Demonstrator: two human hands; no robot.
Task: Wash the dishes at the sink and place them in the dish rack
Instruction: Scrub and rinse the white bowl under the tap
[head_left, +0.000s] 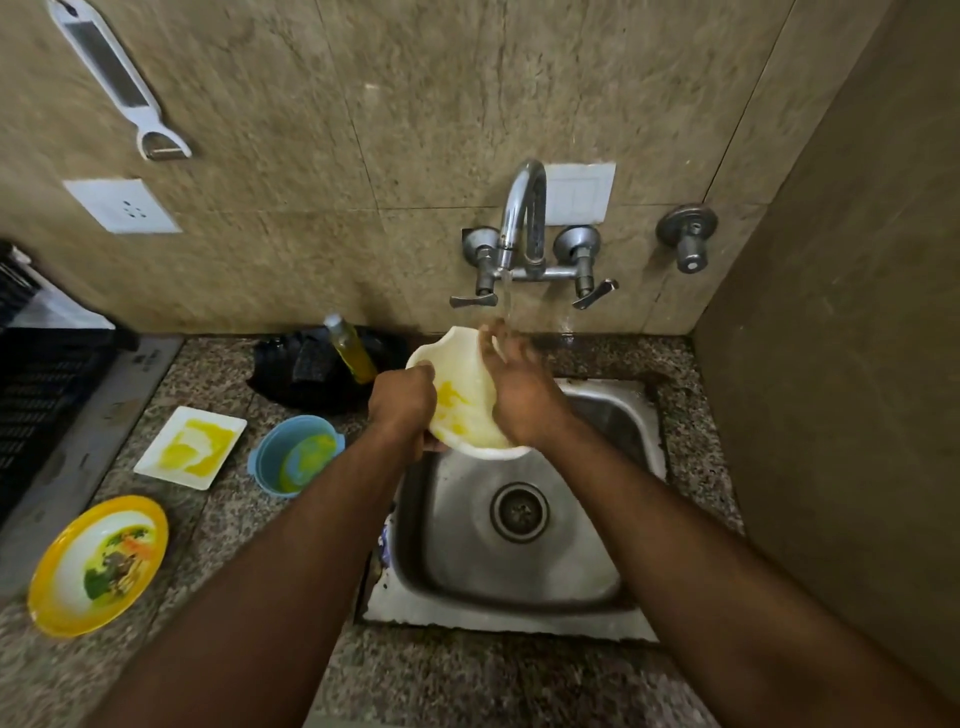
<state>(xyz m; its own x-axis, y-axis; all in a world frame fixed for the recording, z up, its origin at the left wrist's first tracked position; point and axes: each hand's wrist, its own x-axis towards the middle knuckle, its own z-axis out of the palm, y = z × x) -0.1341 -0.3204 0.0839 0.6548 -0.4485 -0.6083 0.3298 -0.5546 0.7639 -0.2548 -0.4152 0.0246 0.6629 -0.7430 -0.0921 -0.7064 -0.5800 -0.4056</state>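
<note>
A white scalloped plate (460, 384) smeared with yellow is tilted over the steel sink (519, 561), under the running tap (522, 218). My left hand (402, 402) grips the plate's left rim. My right hand (519, 395) lies flat on the plate's face, fingers spread under the water stream. On the counter to the left wait a white square dish (189, 447) with yellow smears, a blue cup (293, 454) with yellow residue, and a yellow-rimmed bowl (96, 564). A black dish rack (41, 395) stands at the far left.
A bottle of yellow liquid (350, 348) and a black bag (306, 371) sit behind the sink's left corner. A side wall (831, 364) closes in on the right. A peeler (111, 78) and sockets hang on the tiled back wall.
</note>
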